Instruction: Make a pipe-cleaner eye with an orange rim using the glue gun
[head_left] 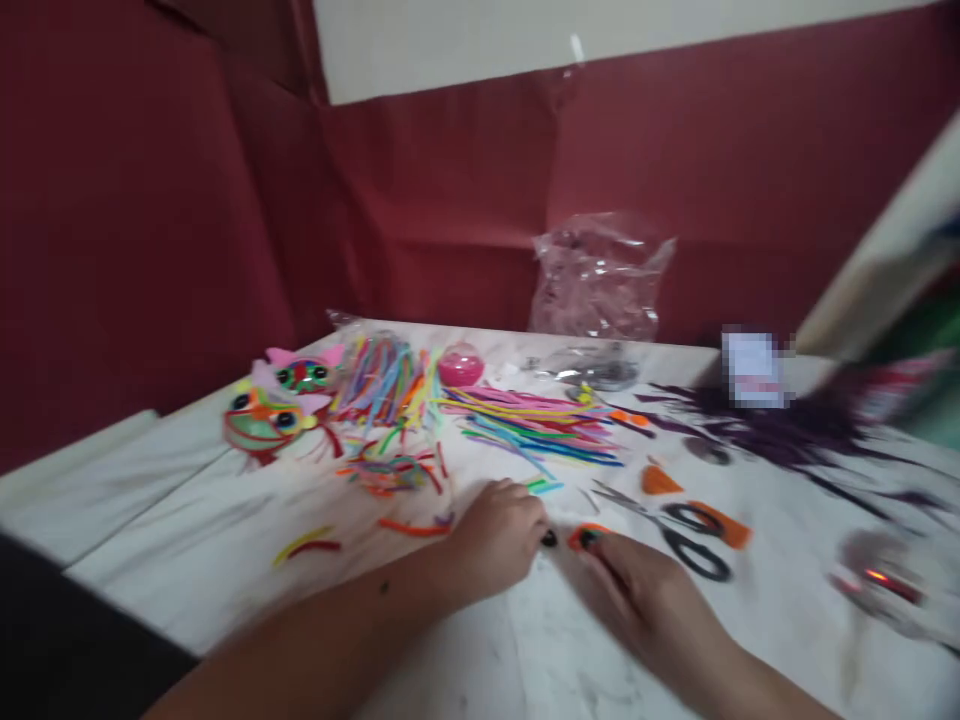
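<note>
My left hand (499, 535) is closed, its fingers curled down over the table. A small black craft eye (549, 539) shows at its fingertips. Close by on the right, my right hand (645, 585) pinches an orange pipe-cleaner piece (577, 535) with a dark round eye on it. Motion blur hides its finer shape. Scissors (652, 510) with black handles lie partly spread beyond my right hand. Orange felt scraps (660, 480) lie around them. Short cut pipe cleaners (412, 527) are scattered left of my left hand.
Two decorated, big-eyed crafts (262, 425) sit at the left. Colourful pipe cleaners (540, 425) lie behind my hands, with a pink round container (461, 365). Purple strips (780, 425) spread right. A clear plastic bag (600, 275) stands against the red backing; a clear lamp-like object (889, 585) lies right.
</note>
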